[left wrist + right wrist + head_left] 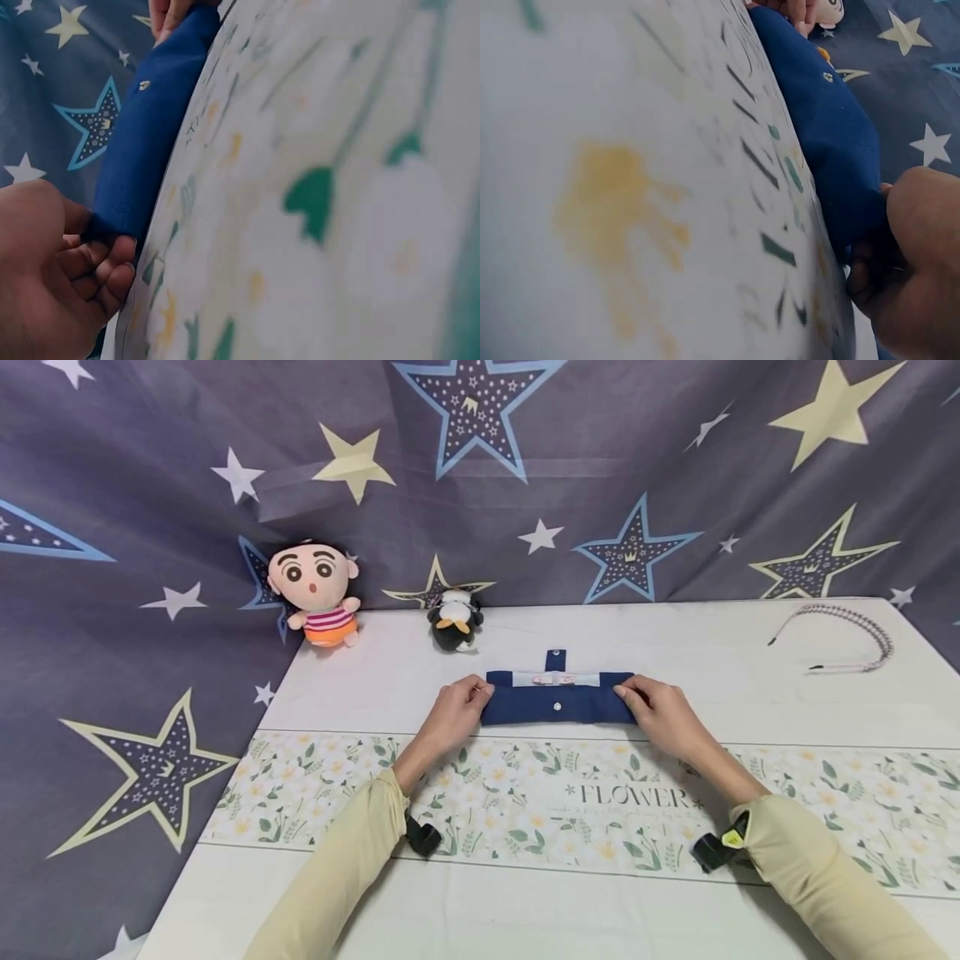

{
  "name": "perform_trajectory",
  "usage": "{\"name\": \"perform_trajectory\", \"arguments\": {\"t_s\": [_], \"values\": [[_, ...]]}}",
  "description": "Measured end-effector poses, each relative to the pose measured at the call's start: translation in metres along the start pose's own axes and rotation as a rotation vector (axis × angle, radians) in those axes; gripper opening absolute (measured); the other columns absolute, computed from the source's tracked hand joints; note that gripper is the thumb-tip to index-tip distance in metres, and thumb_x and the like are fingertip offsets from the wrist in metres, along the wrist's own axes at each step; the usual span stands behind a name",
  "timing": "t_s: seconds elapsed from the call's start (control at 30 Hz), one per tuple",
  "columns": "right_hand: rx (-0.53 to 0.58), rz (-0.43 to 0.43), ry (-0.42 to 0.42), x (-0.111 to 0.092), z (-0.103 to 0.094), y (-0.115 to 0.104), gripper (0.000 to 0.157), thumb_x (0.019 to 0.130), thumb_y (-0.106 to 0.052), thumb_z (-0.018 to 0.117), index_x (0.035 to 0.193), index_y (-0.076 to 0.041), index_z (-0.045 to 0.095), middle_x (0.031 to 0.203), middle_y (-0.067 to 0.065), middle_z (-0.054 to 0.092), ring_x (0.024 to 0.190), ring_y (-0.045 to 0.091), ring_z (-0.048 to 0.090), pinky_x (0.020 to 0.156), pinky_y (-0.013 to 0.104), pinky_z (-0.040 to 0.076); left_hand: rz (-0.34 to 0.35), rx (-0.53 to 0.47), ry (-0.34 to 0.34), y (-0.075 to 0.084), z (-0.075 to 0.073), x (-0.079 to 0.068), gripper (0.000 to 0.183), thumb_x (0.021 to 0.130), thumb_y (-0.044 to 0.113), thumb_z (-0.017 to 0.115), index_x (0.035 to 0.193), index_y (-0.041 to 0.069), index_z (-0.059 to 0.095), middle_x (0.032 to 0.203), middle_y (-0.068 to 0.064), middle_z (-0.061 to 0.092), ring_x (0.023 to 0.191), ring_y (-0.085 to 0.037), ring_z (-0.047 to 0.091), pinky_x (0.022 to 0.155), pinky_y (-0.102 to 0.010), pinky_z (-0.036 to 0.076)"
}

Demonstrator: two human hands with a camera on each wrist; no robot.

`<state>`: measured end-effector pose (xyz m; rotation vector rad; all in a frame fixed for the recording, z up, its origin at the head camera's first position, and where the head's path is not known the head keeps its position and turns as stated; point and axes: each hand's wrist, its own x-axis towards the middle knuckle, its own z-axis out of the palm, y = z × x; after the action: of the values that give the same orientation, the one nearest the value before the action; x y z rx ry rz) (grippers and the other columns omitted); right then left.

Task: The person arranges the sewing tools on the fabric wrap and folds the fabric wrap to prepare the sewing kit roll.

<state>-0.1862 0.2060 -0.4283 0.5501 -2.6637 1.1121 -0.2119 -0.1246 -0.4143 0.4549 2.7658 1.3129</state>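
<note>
A folded strip of navy blue cloth (pixel 525 707) lies across the table in the head view, with a silver snap on its front flap. From its back edge a short tab (pixel 556 660) with another snap sticks out. A pale band with small reddish print (pixel 553 679) shows along the fold's top. My left hand (pixel 455 708) pinches the left end between thumb and fingers, also seen close up in the left wrist view. At the opposite end, my right hand (pixel 664 708) grips the cloth by its corner; the right wrist view shows those fingers partly in shadow.
Behind the cloth sit a penguin plush (pixel 454 620) and, farther left, a doll in a striped shirt (pixel 318 593). A beaded headband (pixel 873 631) lies at the back right. A flowered band (pixel 510 802) crosses the white table cover, and a star-patterned curtain (pixel 480 527) hangs behind.
</note>
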Motion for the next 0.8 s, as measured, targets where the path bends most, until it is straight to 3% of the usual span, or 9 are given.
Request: {"name": "perform_trajectory", "arguments": {"t_s": [0.1, 0.3, 0.5, 0.67, 0.8], "values": [[0.013, 0.011, -0.029, 0.001, 0.0, 0.003, 0.026, 0.112, -0.016, 0.049, 0.102, 0.0, 0.068, 0.065, 0.0, 0.045, 0.055, 0.017, 0.039, 0.056, 0.032, 0.036, -0.021, -0.037, -0.015, -0.001, 0.0, 0.0, 0.026, 0.111, 0.022, 0.051, 0.107, 0.004, 0.069, 0.074, -0.003, 0.057, 0.064, -0.018, 0.05, 0.069, -0.034, 0.042], [0.059, 0.034, -0.103, -0.001, -0.003, 0.002, 0.028, 0.113, -0.021, 0.046, 0.099, -0.004, 0.065, 0.066, 0.002, 0.044, 0.054, 0.017, 0.039, 0.056, 0.033, 0.036, -0.031, -0.13, -0.059, -0.005, -0.003, -0.006, 0.027, 0.108, 0.021, 0.058, 0.126, 0.004, 0.069, 0.087, -0.003, 0.062, 0.072, -0.017, 0.052, 0.075, -0.035, 0.045], [0.132, 0.137, -0.192, -0.003, -0.008, 0.0, 0.034, 0.109, -0.027, 0.056, 0.124, 0.002, 0.066, 0.073, 0.005, 0.056, 0.058, 0.018, 0.047, 0.059, 0.032, 0.042, -0.024, -0.172, -0.061, -0.011, -0.004, -0.004, 0.02, 0.107, 0.023, 0.061, 0.104, 0.005, 0.067, 0.063, 0.001, 0.042, 0.056, -0.017, 0.038, 0.068, -0.034, 0.037], [0.137, 0.105, -0.128, -0.005, -0.007, 0.006, 0.033, 0.109, -0.02, 0.057, 0.131, 0.003, 0.064, 0.065, 0.004, 0.049, 0.052, 0.016, 0.04, 0.056, 0.031, 0.038, -0.063, -0.152, -0.033, -0.006, -0.001, 0.0, 0.023, 0.107, 0.023, 0.061, 0.097, 0.003, 0.065, 0.064, 0.001, 0.046, 0.063, -0.016, 0.049, 0.072, -0.032, 0.041], [0.128, 0.058, -0.047, -0.004, -0.004, 0.007, 0.016, 0.107, -0.014, 0.061, 0.118, -0.003, 0.064, 0.068, 0.004, 0.046, 0.056, 0.018, 0.039, 0.056, 0.031, 0.035, -0.107, -0.131, 0.01, -0.001, 0.002, 0.004, 0.025, 0.106, 0.023, 0.062, 0.089, 0.005, 0.064, 0.063, 0.002, 0.045, 0.06, -0.016, 0.042, 0.068, -0.032, 0.037]]}}
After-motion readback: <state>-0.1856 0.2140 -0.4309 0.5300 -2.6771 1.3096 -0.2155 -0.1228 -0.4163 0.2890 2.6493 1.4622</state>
